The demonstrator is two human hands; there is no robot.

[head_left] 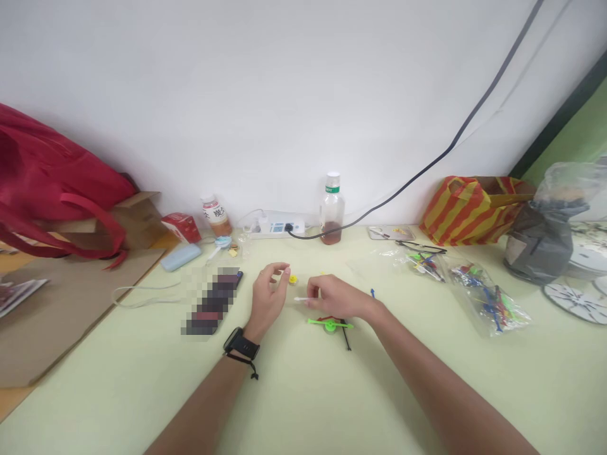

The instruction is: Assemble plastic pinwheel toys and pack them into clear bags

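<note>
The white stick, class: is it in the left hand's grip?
No, the right hand pinches the white stick, apart from the left hand.

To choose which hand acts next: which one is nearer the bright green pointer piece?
Right. The right hand is just beyond the bright green pointer piece, pinching a white stick; the left hand is farther off, beyond the piece and to its left.

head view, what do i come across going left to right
Red bag, light blue case, left hand, small yellow piece, white stick, right hand gripping that stick, small blue piece, red-and-yellow striped bag, white disc with dark marks.
</note>
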